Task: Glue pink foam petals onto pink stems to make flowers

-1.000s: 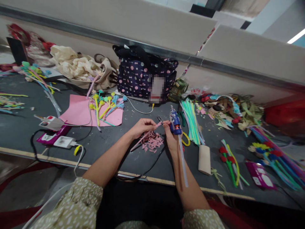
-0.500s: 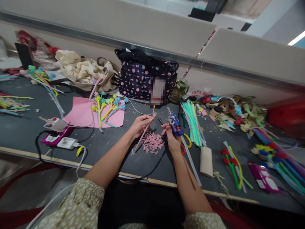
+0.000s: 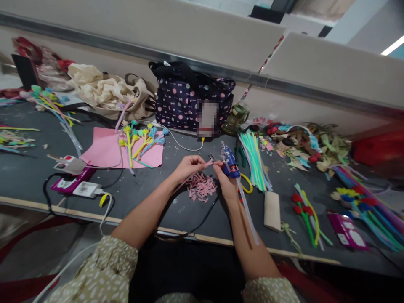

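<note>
My left hand (image 3: 189,169) pinches a pink pipe cleaner (image 3: 209,162), whose lower length slants down to the left behind my fingers. In my right hand (image 3: 226,180) is a blue hot glue gun (image 3: 231,163), nozzle pointing away, a long clear glue stick (image 3: 248,210) trailing from its back over my forearm. The right thumb and forefinger meet at the upper end of the pink pipe cleaner; whether they grip a small pink piece there is too fine to tell. Beneath both hands a heap of short pink cut pieces (image 3: 202,187) lies on the dark table (image 3: 139,202).
Pink paper (image 3: 102,147) on the left bears yellow and blue pipe-cleaner flowers (image 3: 143,141). A dotted bag (image 3: 176,101) stands behind. Right of my hands are yellow-handled scissors (image 3: 247,184), green pliers (image 3: 240,153), pastel pipe cleaners (image 3: 254,162) and a cardboard tube (image 3: 272,211).
My left hand has lowered and tilted the pink pipe cleaner flatter. My right hand's fingertips have come to its upper end, the glue gun still in that hand.
</note>
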A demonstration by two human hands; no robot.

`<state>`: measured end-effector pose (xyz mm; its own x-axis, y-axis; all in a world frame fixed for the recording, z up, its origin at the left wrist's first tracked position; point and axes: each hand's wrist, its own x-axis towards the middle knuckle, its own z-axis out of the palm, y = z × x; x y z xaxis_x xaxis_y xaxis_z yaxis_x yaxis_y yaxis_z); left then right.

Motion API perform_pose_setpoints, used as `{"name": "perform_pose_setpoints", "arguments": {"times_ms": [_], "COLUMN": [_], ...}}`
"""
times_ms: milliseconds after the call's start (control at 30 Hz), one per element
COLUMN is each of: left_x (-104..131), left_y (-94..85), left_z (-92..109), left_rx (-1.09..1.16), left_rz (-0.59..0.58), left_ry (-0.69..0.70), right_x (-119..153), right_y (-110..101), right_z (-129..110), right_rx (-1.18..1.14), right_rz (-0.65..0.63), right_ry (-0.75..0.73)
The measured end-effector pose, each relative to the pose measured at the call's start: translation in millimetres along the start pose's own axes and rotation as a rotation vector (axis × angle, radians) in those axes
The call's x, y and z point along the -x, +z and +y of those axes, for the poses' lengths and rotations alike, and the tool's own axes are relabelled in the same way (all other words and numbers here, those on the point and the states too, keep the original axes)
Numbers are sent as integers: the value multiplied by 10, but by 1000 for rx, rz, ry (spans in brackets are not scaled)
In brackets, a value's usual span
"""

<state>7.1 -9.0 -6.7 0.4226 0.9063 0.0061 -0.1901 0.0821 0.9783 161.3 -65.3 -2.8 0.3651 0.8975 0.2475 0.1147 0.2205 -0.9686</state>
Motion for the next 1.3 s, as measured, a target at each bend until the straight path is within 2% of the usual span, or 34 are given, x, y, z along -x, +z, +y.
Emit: {"name": "perform_pose_setpoints", "arguments": {"times_ms": [200, 833, 1300], "left_x": [-2, 44, 33], "left_y": [9, 30, 15], "left_z": [-63, -9, -44], "left_rx": [-39, 21, 8], "left_rz": [-55, -87, -103], "left_ry": [3, -60, -41], "right_x": [-3, -14, -14], "right_y": [5, 19, 13], "right_z": [21, 13, 30], "right_rx": [24, 103, 134], "right_rz": [-28, 107, 63], "right_ry": [-51, -61, -101]}}
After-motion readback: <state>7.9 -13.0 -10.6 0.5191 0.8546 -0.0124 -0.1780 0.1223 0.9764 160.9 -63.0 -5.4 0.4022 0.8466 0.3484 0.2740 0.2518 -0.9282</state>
